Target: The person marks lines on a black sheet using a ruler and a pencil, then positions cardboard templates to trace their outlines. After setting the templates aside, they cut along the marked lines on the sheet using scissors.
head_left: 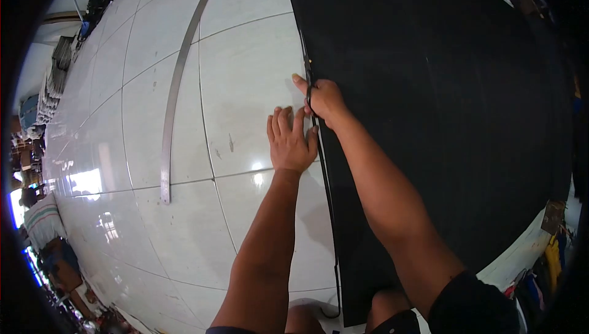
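Note:
A large black sheet [442,119] covers the right side of the white tiled surface. My right hand [324,99] holds black scissors [308,67] at the left edge of the sheet, with the blades pointing away from me along that edge. A thin black strip [329,193] runs along the edge toward me. Flat on the tiles just left of the edge lies my left hand [291,144], fingers spread, its thumb beside the strip.
A long metal ruler [176,88] lies on the white tiles [242,70] to the left. Stacked items [54,82] and a striped cloth [44,220] are at the far left. Yellow and dark cloths [552,257] show at the lower right.

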`<state>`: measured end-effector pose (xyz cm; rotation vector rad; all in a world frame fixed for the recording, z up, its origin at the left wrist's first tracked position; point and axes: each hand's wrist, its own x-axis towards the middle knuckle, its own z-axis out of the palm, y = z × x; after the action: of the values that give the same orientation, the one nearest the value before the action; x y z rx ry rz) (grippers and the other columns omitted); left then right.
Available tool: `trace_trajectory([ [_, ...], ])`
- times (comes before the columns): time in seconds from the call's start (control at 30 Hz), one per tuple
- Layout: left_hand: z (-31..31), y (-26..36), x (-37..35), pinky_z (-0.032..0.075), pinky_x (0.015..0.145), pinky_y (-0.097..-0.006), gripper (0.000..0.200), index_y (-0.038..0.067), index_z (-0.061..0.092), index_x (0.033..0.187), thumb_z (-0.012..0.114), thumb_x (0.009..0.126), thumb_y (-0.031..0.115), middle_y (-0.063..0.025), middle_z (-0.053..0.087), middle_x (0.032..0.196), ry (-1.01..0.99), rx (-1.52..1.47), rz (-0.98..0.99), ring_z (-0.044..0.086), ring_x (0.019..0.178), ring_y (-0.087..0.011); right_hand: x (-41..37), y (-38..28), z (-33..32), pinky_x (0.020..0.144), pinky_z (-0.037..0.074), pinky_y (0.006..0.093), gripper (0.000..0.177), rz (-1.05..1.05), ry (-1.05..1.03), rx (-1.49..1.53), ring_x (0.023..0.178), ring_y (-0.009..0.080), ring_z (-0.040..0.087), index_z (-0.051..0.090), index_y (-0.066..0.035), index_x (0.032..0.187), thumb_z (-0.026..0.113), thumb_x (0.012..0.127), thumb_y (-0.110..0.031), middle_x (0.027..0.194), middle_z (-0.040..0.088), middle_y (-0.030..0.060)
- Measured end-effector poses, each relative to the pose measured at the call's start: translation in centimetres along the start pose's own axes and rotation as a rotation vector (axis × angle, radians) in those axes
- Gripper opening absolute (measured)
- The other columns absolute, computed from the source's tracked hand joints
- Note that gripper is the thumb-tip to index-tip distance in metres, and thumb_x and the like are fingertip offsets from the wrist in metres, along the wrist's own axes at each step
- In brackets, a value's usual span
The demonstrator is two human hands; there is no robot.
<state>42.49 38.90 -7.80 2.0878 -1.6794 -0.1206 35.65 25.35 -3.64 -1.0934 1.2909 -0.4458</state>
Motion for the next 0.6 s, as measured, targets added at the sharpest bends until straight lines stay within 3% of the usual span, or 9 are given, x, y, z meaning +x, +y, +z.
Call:
trace_trajectory([
  [0.3, -0.4, 0.4, 0.5, 0.024, 0.118, -0.0591, 0.039, 0.013, 0.065, 0.125, 0.06, 0.09, 0.029, -0.0208, 0.047, 0.139, -0.057, -0.002, -0.005, 0.034, 0.14, -0.0452, 1.4, 1.9, 0.1, 0.043, 0.041, 0.029, 0.053, -0.053, 0.071, -0.069, 0.046, 0.0126, 0.051, 0.052, -0.006, 0.068, 0.073, 0.091, -0.049, 0.058, 0.053, 0.0042],
  [0.6, -0.8, 0.6, 0.8, 0.022, 0.118, -0.0596, 0.041, 0.022, 0.063, 0.129, 0.062, 0.088, 0.028, -0.0193, 0.045, 0.14, -0.129, 0.0, -0.052, 0.033, 0.141, -0.0443, 3.6, -1.5, 0.4, 0.04, 0.039, 0.0268, 0.056, 0.019, 0.072, -0.027, 0.046, 0.0115, 0.052, 0.051, -0.007, 0.068, 0.075, 0.089, -0.053, 0.058, 0.053, 0.0031],
])
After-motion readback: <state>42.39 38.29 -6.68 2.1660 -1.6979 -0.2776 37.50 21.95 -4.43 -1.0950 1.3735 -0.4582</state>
